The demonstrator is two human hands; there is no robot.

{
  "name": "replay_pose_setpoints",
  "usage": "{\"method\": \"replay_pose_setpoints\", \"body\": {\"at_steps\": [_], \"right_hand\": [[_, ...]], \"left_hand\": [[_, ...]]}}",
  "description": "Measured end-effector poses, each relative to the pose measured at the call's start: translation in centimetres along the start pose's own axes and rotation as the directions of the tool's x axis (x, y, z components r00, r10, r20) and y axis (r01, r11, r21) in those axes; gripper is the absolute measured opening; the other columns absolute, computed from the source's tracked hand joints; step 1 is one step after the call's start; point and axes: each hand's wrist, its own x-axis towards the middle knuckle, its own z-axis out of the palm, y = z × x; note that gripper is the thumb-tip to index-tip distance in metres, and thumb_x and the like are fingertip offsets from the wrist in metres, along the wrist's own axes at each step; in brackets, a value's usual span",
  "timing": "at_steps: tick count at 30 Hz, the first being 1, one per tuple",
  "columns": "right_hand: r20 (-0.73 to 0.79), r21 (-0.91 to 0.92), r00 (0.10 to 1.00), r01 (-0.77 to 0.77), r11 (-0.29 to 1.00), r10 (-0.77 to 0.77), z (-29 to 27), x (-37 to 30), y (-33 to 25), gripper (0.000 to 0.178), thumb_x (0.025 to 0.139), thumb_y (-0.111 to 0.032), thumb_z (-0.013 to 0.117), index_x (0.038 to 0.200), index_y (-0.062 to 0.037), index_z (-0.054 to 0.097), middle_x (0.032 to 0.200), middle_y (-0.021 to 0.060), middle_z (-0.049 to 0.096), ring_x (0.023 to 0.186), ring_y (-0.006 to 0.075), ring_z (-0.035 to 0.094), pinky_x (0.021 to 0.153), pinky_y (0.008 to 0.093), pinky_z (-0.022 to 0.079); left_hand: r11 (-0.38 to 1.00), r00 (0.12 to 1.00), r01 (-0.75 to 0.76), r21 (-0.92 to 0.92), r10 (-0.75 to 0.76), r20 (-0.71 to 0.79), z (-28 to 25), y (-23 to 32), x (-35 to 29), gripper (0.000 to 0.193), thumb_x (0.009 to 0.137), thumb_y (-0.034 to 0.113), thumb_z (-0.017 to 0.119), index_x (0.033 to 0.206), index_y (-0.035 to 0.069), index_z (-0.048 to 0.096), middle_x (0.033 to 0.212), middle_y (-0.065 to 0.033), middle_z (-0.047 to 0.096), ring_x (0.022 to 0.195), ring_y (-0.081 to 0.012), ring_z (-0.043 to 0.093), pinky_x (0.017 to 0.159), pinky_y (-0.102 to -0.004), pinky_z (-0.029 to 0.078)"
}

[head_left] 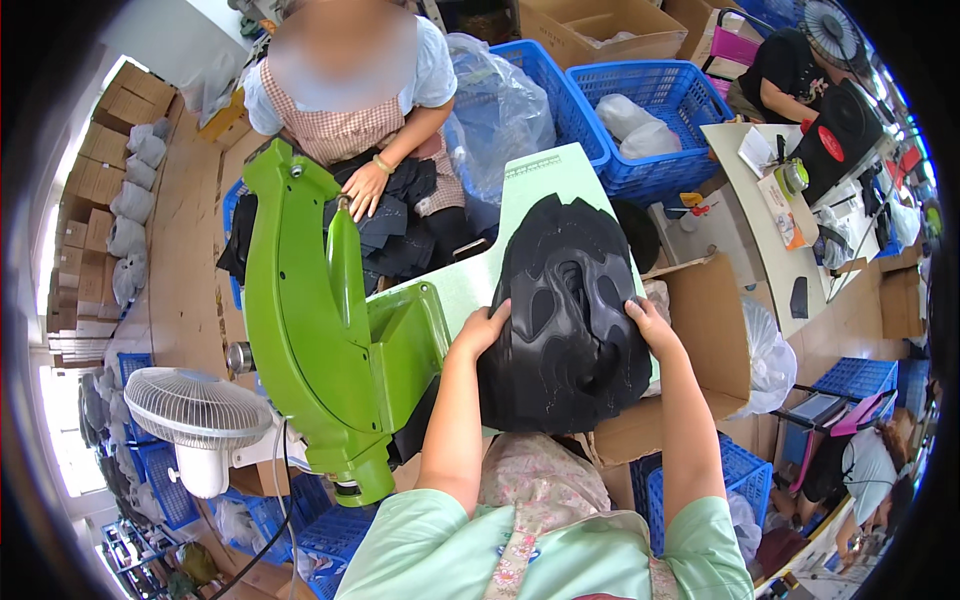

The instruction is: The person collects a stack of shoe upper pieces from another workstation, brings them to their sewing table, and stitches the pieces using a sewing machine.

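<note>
Black stack of sheet-like, moulded pieces (565,345) held between the two hands, its long axis running away from the person and crossing the line that joins the hands. The left hand (484,330) pinches the left edge and the right hand (650,328) the right edge, both about midway along the length; neither is clearly nearer the stack's middle. The thumb side of each hand lies toward the upper face (the fingers beneath are largely hidden, so their spread cannot be told). The pale green tabletop (548,172) extends beyond the stack's far end; whether the stack rests on it or is lifted clear is uncertain. To the left of the left hand stands a green machine (305,320); just right of the right hand, an open cardboard box (712,305). Beyond the left hand, a co-worker's hand (366,188) lies over dark pieces (385,235).
</note>
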Motion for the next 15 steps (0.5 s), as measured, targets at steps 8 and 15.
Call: {"method": "replay_pose_setpoints", "body": {"at_steps": [8, 15], "right_hand": [[-0.027, -0.014, 0.999, 0.039, 0.999, -0.039, 1.0, -3.2, -0.2, 0.090, 0.084, -0.055, 0.060, 0.145, 0.0031, 0.028, 0.143, 0.0221, 0.039, 0.131, 0.0314, 0.039, 0.108, 0.0385, 0.029], [-0.123, -0.006, 0.992, 0.028, 1.000, -0.029, 0.5, -4.3, 2.9, 0.101, 0.078, -0.062, 0.064, 0.141, 0.0100, 0.031, 0.142, 0.0281, 0.039, 0.134, 0.0347, 0.037, 0.110, 0.0381, 0.029]], "left_hand": [[0.990, 0.993, -0.112, -0.086, 0.109, -0.039, 1.4, -2.1, -1.1, 0.078, 0.091, 0.056, 0.051, 0.130, -0.011, 0.046, 0.128, -0.0295, 0.051, 0.123, -0.0377, 0.047, 0.104, -0.0399, 0.037], [0.917, 0.998, -0.003, -0.400, 0.030, 0.061, 2.8, -0.8, -2.2, 0.065, 0.094, 0.044, 0.054, 0.129, -0.010, 0.047, 0.121, -0.0242, 0.058, 0.110, -0.0287, 0.057, 0.094, -0.0349, 0.045]]}}
